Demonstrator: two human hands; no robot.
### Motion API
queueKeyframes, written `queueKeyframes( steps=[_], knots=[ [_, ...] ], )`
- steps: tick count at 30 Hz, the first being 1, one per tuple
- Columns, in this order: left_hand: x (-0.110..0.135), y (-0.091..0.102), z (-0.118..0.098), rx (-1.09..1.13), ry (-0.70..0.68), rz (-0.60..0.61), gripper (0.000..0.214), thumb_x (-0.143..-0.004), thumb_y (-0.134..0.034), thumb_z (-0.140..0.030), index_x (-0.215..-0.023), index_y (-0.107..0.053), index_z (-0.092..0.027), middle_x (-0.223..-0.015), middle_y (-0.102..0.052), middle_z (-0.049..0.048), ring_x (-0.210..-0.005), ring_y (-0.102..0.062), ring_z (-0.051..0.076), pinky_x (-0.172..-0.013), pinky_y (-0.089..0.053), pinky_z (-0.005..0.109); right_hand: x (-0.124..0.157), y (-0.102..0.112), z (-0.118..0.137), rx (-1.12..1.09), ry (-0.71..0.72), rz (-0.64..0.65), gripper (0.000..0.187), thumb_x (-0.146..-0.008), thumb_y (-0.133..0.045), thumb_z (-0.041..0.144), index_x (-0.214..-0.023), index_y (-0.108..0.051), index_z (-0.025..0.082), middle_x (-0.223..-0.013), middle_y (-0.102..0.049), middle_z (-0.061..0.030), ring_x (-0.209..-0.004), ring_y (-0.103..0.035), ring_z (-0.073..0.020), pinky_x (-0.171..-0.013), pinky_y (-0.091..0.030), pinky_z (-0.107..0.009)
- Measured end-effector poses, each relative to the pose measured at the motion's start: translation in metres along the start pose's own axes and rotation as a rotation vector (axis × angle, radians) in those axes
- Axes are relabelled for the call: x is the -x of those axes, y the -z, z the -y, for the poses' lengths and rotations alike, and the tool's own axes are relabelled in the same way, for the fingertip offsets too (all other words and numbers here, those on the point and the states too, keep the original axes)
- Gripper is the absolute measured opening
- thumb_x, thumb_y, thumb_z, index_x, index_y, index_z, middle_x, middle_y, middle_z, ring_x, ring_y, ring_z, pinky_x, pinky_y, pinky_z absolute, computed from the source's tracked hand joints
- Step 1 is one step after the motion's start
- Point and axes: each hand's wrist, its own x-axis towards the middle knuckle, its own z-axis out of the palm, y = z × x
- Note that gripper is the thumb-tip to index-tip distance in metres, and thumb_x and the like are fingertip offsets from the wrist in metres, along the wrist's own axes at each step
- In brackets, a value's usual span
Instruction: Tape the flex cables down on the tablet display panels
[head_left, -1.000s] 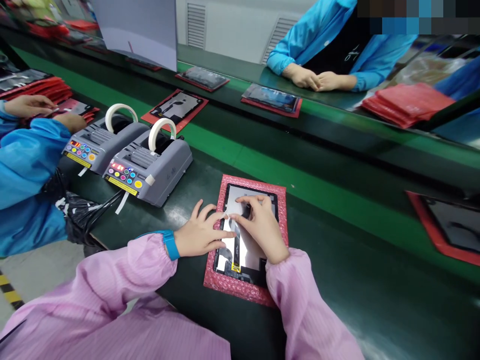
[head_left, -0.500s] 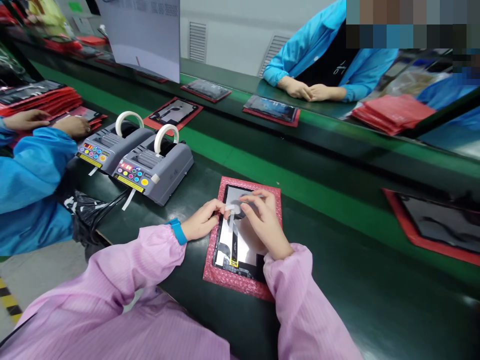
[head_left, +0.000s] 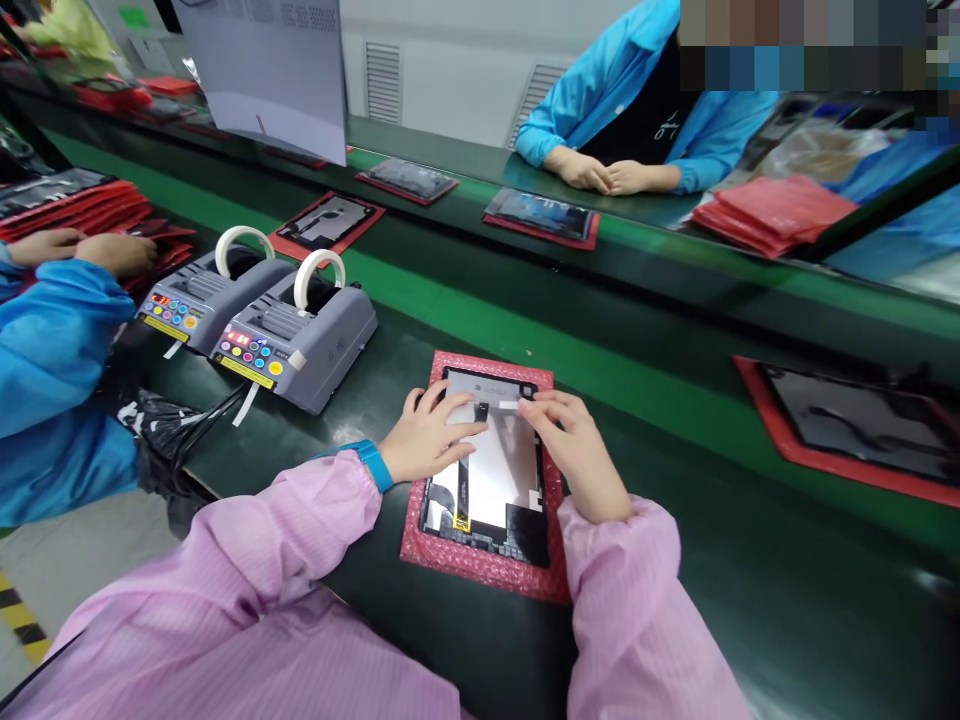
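Note:
A tablet screen panel [head_left: 499,470] with a shiny silver back and black edges lies on a pink bubble-wrap sheet [head_left: 480,570] in front of me. My left hand [head_left: 431,430] is spread over the panel's left upper part, fingers apart, beside a dark flex cable [head_left: 463,490] with yellow tape at its lower end. At the upper right, my right hand [head_left: 570,435] pinches one end of a short white tape strip [head_left: 509,405] between thumb and forefinger. The strip's other end points left, above the panel's surface.
Two grey tape dispensers [head_left: 300,340] with white rolls stand to my left, tape ends sticking out. Beyond are more panels on red sheets [head_left: 330,222]. Another panel [head_left: 855,420] lies at right. A co-worker's hands [head_left: 112,250] are at a red stack; another person [head_left: 607,175] sits opposite.
My left hand has opened from a pinch and spread over the panel. My right hand has moved right, with the tape strip in its fingertips. The co-worker's hands at left have shifted.

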Motion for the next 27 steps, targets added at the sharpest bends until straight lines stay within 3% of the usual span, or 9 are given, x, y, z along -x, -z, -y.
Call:
queueKeyframes(
  steps=[3,8,14,27],
  knots=[
    [-0.003,-0.006,-0.003,-0.081,0.034,0.04,0.041,-0.098,-0.041,-0.051,-0.134,-0.056,-0.039,-0.15,-0.041,0.0058,-0.14,-0.024,0.039,-0.106,-0.02,0.067,0.008,-0.014,0.003,0.065,-0.07,-0.021,0.046,-0.079,-0.056,0.067,-0.072,-0.075,0.026,-0.107,-0.063,-0.0078,-0.106,-0.05,-0.0288,-0.099,-0.033,-0.047],
    [-0.014,-0.003,0.005,-0.059,0.113,0.011,0.037,-0.099,-0.042,-0.045,-0.131,-0.058,-0.039,-0.147,-0.044,0.0044,-0.139,-0.027,0.035,-0.11,-0.019,0.064,0.016,-0.033,0.013,0.12,-0.055,-0.097,0.046,-0.084,-0.052,0.061,-0.062,-0.067,0.024,-0.098,-0.063,-0.0081,-0.099,-0.048,-0.0269,-0.093,-0.034,-0.043],
    [-0.026,0.001,0.015,-0.008,0.154,0.018,0.033,-0.1,-0.041,-0.04,-0.125,-0.063,-0.041,-0.144,-0.046,0.0011,-0.138,-0.027,0.031,-0.112,-0.016,0.06,0.019,-0.035,0.015,0.176,-0.033,-0.038,0.039,-0.085,-0.056,0.055,-0.066,-0.068,0.024,-0.1,-0.06,-0.0073,-0.099,-0.045,-0.0266,-0.092,-0.032,-0.044],
    [-0.025,-0.002,0.016,-0.021,0.159,0.037,0.034,-0.1,-0.041,-0.041,-0.127,-0.061,-0.045,-0.143,-0.046,0.0005,-0.136,-0.028,0.032,-0.11,-0.017,0.062,0.018,-0.043,0.021,0.439,0.015,-0.028,0.034,-0.082,-0.062,0.054,-0.072,-0.062,0.022,-0.106,-0.054,-0.0085,-0.101,-0.042,-0.0296,-0.086,-0.031,-0.048]
  ],
)
